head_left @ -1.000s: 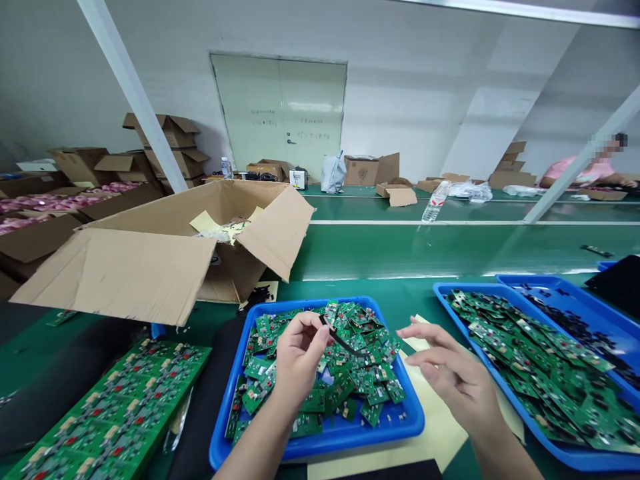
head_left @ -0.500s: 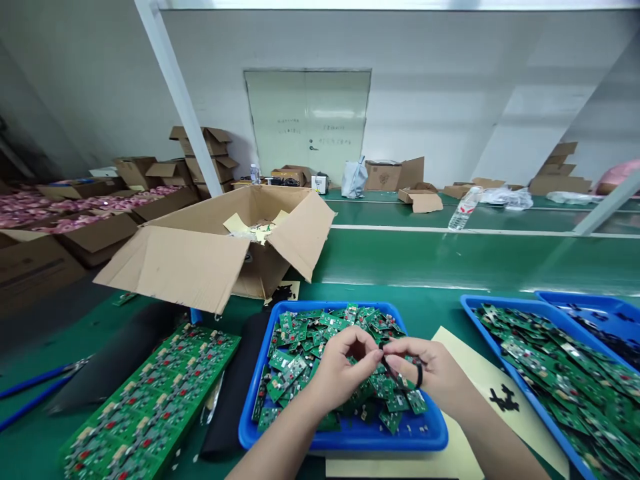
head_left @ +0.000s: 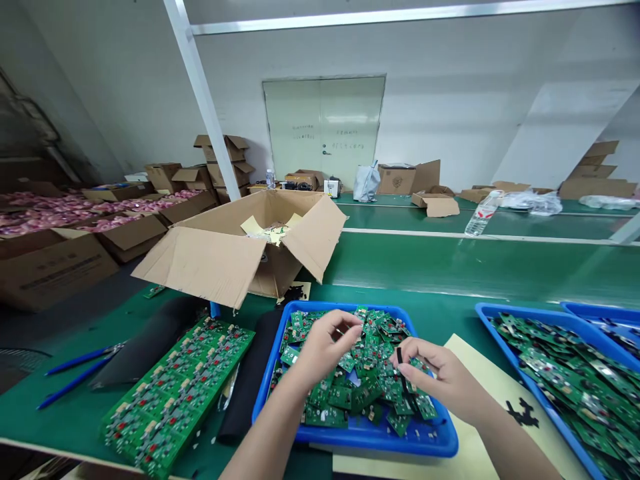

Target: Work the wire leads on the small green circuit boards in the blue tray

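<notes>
My left hand [head_left: 327, 343] hovers over the left-centre of a blue tray [head_left: 380, 445] heaped with small green circuit boards [head_left: 367, 393]. Its thumb and curled fingers come close together in a pinch, and anything between the tips is hidden. On the right side of the same tray, my right hand [head_left: 433, 370] has thumb and fingers closed on a narrow black strip [head_left: 399, 355]. Part of that strip seems to hang down over the boards. Several small black pieces [head_left: 523, 412] lie on the yellow sheet [head_left: 480, 373] beside my right forearm.
At left lie a large green board panel [head_left: 180, 393], blue-handled pliers [head_left: 83, 367] and a dark roll [head_left: 250, 380]. An open carton [head_left: 200, 260] stands behind them. Another blue tray of boards [head_left: 555, 367] is at right. A water bottle [head_left: 484, 213] leans farther back.
My hands, together over the tray before, are now apart; the left has moved up and away from the right. The camera view has shifted a little left.
</notes>
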Available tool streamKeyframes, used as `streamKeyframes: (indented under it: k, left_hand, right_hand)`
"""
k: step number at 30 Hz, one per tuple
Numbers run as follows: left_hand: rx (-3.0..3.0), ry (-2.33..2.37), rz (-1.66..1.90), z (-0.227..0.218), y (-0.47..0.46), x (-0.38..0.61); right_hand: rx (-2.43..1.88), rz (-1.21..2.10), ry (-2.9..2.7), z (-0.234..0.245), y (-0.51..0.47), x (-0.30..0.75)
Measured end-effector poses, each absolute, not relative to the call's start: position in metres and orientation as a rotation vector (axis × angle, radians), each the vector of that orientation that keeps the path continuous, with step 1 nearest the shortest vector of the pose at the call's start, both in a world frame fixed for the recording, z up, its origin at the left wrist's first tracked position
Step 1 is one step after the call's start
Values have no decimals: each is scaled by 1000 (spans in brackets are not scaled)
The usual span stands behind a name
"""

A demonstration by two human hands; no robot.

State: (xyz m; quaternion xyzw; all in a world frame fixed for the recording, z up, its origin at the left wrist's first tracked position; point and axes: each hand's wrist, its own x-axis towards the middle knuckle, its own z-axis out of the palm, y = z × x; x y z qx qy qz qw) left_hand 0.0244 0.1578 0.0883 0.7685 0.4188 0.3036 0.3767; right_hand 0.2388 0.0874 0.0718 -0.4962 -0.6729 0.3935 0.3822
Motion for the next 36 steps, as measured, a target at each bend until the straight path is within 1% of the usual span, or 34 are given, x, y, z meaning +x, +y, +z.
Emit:
streamKeyframes:
  k: [5, 9, 14, 18, 22, 29, 32, 36]
  left_hand:
    - [2021, 1399, 626, 75, 184, -19]
    - [2001, 1457, 583, 64, 192, -29]
    - [1846, 1278, 754, 79, 188, -23]
    - [1589, 1044, 871, 96, 180, -5]
    - [1352, 882, 934, 99, 175, 29]
    - [1102, 844, 996, 76, 172, 78]
    - [1044, 840, 964, 70, 166, 83]
    - [976, 777, 802, 68, 159, 83]
  right_hand:
    - [-1218, 1034, -1649, 72, 97, 248]
    - [-1110, 1125, -1556, 66, 115, 248]
    - [-988, 1181, -1312, 50, 131, 237]
    - [-925, 1236, -1290, 40, 135, 229]
    - [-896, 1252, -1252, 38, 132, 224]
    - [-954, 1181, -1234, 44, 123, 232]
    - [-1067, 1073, -1410, 47, 117, 240]
    - [-1257, 870, -1661, 52, 111, 245]
